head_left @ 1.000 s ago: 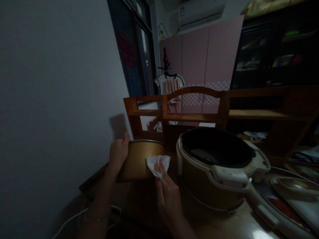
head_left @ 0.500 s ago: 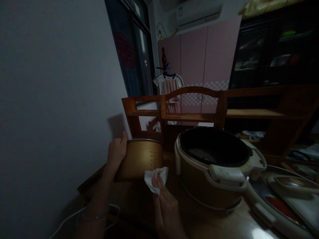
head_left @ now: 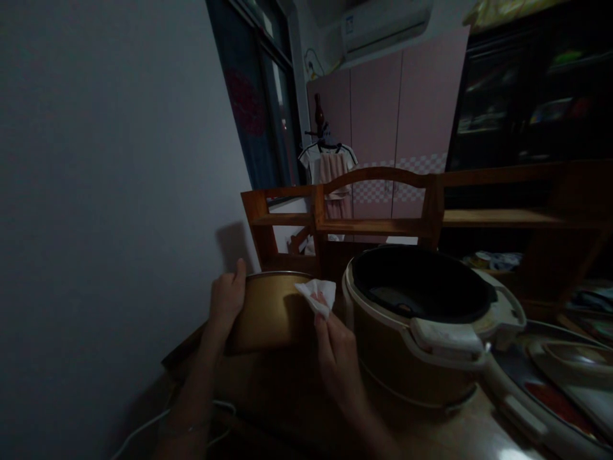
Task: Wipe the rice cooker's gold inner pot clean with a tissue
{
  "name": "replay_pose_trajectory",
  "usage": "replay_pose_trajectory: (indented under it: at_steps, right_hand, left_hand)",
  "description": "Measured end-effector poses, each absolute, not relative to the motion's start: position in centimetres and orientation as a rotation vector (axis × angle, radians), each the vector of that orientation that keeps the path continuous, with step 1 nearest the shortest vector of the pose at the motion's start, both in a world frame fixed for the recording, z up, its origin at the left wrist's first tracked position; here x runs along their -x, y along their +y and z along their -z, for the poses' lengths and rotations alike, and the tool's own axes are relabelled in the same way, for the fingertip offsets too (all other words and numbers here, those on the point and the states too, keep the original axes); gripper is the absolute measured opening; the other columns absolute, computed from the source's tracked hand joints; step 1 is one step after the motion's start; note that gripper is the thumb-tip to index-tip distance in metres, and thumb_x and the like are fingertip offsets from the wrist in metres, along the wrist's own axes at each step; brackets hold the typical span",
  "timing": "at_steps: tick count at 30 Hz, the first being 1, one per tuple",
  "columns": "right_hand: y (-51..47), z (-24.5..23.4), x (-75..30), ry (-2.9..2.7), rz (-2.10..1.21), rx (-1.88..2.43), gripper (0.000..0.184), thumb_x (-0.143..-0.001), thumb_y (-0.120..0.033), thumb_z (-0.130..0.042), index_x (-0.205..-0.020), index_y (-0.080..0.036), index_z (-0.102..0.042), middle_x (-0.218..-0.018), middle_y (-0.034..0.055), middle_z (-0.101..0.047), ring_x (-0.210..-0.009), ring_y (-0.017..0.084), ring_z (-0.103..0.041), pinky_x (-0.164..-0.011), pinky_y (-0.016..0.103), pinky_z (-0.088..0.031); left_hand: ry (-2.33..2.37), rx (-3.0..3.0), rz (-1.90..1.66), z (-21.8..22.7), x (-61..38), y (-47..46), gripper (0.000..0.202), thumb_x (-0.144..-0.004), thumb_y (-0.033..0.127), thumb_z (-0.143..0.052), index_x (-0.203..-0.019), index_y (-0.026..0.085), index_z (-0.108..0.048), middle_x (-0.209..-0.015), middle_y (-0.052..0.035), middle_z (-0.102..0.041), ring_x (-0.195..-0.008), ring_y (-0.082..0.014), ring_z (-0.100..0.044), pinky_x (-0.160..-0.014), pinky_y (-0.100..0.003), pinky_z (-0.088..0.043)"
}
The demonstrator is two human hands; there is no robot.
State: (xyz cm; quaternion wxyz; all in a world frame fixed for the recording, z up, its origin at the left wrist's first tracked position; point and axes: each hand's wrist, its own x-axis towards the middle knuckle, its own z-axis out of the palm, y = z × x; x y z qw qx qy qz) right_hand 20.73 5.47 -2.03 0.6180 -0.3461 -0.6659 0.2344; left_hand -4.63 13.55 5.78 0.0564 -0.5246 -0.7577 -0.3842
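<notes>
A gold-coloured inner pot (head_left: 271, 313) stands upside down on the wooden table. My left hand (head_left: 228, 300) grips its left side, fingers wrapped round the edge. My right hand (head_left: 338, 354) is closed on a white tissue (head_left: 316, 295) and presses it against the upper right of the pot's wall. Just to the right stands the rice cooker body (head_left: 421, 332), open, with a dark hollow inside.
The cooker's open lid (head_left: 541, 377) lies to the right. A wooden shelf rack (head_left: 373, 217) stands behind the pot and cooker. A grey wall is at the left, a white cord (head_left: 143, 425) hangs off the table's near left edge.
My right hand has moved the tissue up and to the right along the pot's wall, from its lower part to near the top edge. My left hand has kept its hold.
</notes>
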Motion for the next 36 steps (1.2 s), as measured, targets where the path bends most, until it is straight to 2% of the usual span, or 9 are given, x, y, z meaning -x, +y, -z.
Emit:
replay_pose_trajectory:
  at_steps: [3,7,15,25,29,36]
  right_hand:
    - [7.1,1.5,-19.5,-1.588,-0.571,0.764,0.046,-0.11,-0.033,-0.036,-0.152,-0.021,-0.051,-0.154,0.0072,-0.051,-0.147,0.025,-0.043,-0.124,0.048,-0.036]
    - [7.5,1.9,-18.7,-1.644,-0.561,0.747,0.045,-0.109,-0.029,-0.038,-0.152,-0.02,-0.05,-0.157,0.0072,-0.047,-0.149,0.024,-0.039,-0.125,0.05,-0.033]
    - [5.6,3.3,-19.3,-1.783,-0.451,0.774,0.048,-0.108,-0.02,-0.036,-0.155,-0.016,-0.045,-0.161,0.0084,-0.039,-0.152,0.023,-0.033,-0.126,0.046,-0.033]
    - [4.3,5.6,-19.7,-1.812,-0.348,0.788,0.051,-0.105,-0.015,-0.037,-0.156,-0.018,-0.042,-0.161,0.0079,-0.039,-0.152,0.022,-0.032,-0.125,0.046,-0.037]
    - [3.9,6.5,-19.9,-1.844,-0.29,0.767,0.054,-0.103,-0.011,-0.036,-0.157,-0.015,-0.041,-0.161,0.0111,-0.039,-0.152,0.023,-0.031,-0.123,0.047,-0.039]
    - [3.1,7.5,-20.1,-1.839,-0.262,0.745,0.057,-0.101,-0.009,-0.038,-0.157,-0.016,-0.04,-0.16,0.0121,-0.04,-0.151,0.025,-0.033,-0.121,0.048,-0.042]
  left_hand:
    - [-2.311,1.606,1.206,-5.9,4.3,13.3,0.069,-0.094,0.072,-0.02,-0.051,0.025,-0.046,-0.068,-0.0193,-0.068,-0.067,-0.0277,-0.061,-0.065,-0.037,-0.035]
    - [-2.3,1.609,1.209,-5.8,4.4,13.4,0.069,-0.094,0.073,-0.019,-0.051,0.026,-0.046,-0.067,-0.019,-0.068,-0.068,-0.0278,-0.061,-0.066,-0.037,-0.035]
    - [-2.328,1.575,1.21,-5.6,5.0,13.8,0.067,-0.095,0.071,-0.02,-0.051,0.026,-0.045,-0.072,-0.0217,-0.069,-0.075,-0.0315,-0.064,-0.069,-0.038,-0.036]
    - [-2.306,1.61,1.235,-5.7,4.7,14.3,0.067,-0.095,0.07,-0.022,-0.052,0.025,-0.046,-0.067,-0.0176,-0.067,-0.068,-0.0257,-0.057,-0.067,-0.036,-0.033]
    - [-2.304,1.614,1.211,-5.8,4.7,14.5,0.065,-0.095,0.07,-0.021,-0.052,0.026,-0.045,-0.07,-0.0196,-0.068,-0.072,-0.0288,-0.061,-0.069,-0.038,-0.034]
    - [-2.336,1.62,1.163,-5.9,4.7,15.0,0.056,-0.094,0.06,-0.025,-0.054,0.027,-0.045,-0.076,-0.023,-0.071,-0.081,-0.0332,-0.066,-0.071,-0.039,-0.037]
